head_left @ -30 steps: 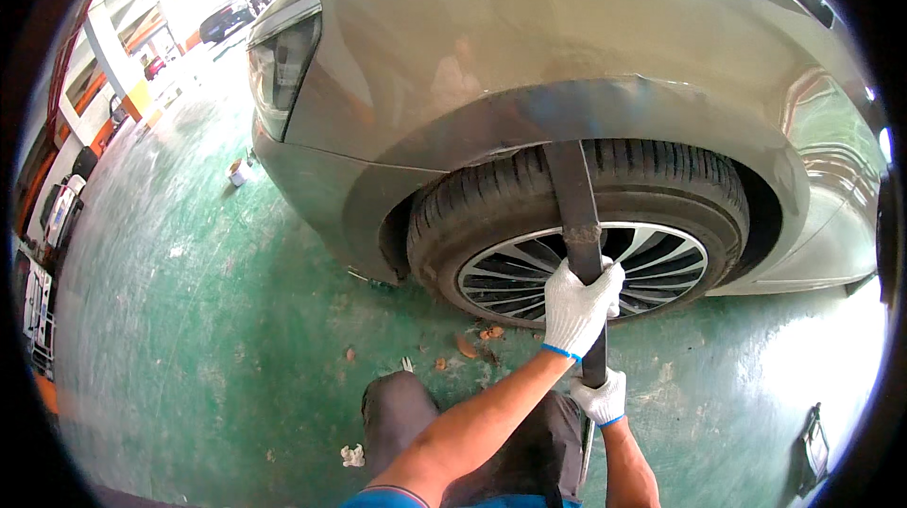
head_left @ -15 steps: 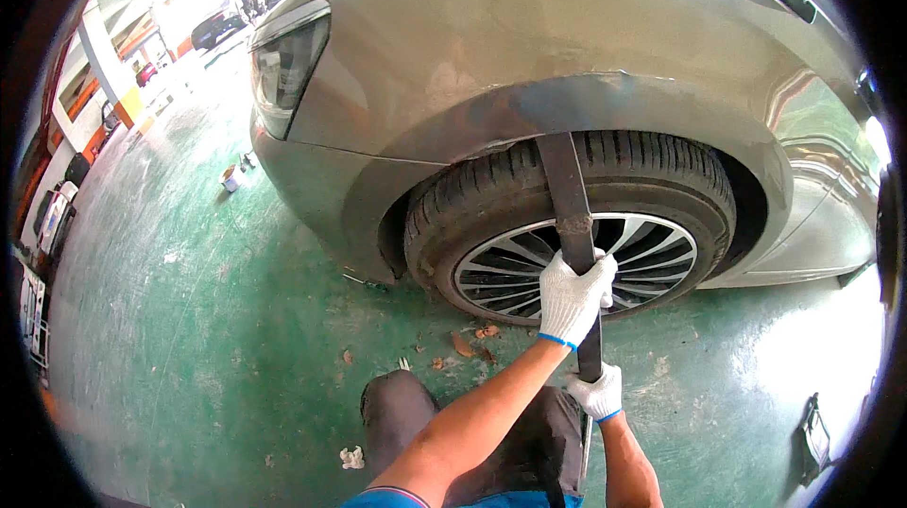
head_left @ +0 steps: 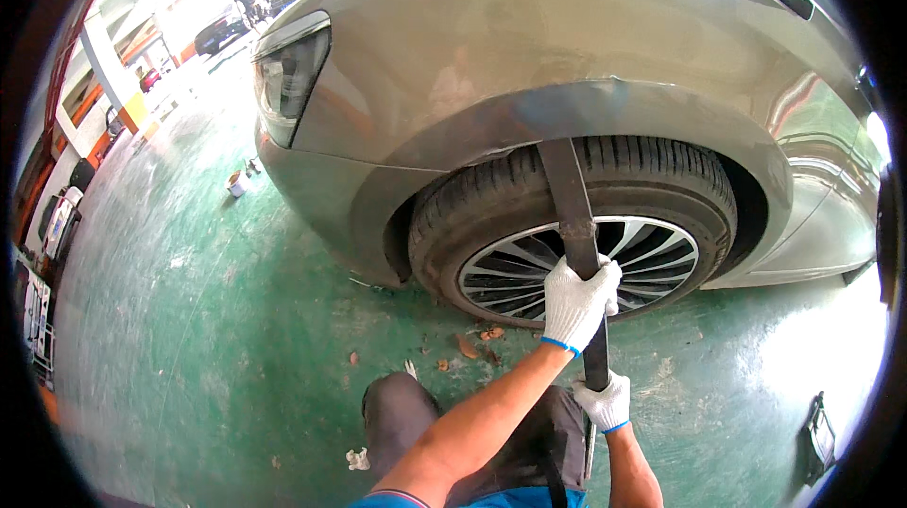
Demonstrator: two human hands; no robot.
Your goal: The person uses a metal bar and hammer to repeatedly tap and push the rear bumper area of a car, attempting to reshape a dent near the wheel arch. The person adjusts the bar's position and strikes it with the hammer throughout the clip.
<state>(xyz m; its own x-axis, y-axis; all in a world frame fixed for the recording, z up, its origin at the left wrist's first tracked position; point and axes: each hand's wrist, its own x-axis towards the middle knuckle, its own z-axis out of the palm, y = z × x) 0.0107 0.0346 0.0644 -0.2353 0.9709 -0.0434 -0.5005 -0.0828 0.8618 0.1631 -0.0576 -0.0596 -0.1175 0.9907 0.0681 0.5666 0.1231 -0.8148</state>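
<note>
A long, flat, dark metal pry bar [head_left: 568, 191] stands over the front tyre [head_left: 652, 163] of a beige-grey car, its upper end tucked under the wheel arch lip and hidden there. My left hand [head_left: 576, 302], in a white knitted glove with a blue cuff, is wrapped round the middle of the bar in front of the spoked wheel [head_left: 501, 272]. Lower down, my right hand [head_left: 605, 401], gloved alike, closes on the bar's near end. Above the tyre, the fender [head_left: 529, 35] shows a dull, scuffed patch along the arch edge.
Dry leaves [head_left: 468, 347] lie on the green floor [head_left: 208, 338] below the wheel. A small tub [head_left: 236, 184] stands left of the bumper. At the lower right is a black-framed object [head_left: 818, 437]. Car parts [head_left: 36, 305] line the left side; my knee [head_left: 397, 409] is close below.
The whole view has shifted slightly. Both hands keep their hold on the pry bar, and its upper end is still under the arch.
</note>
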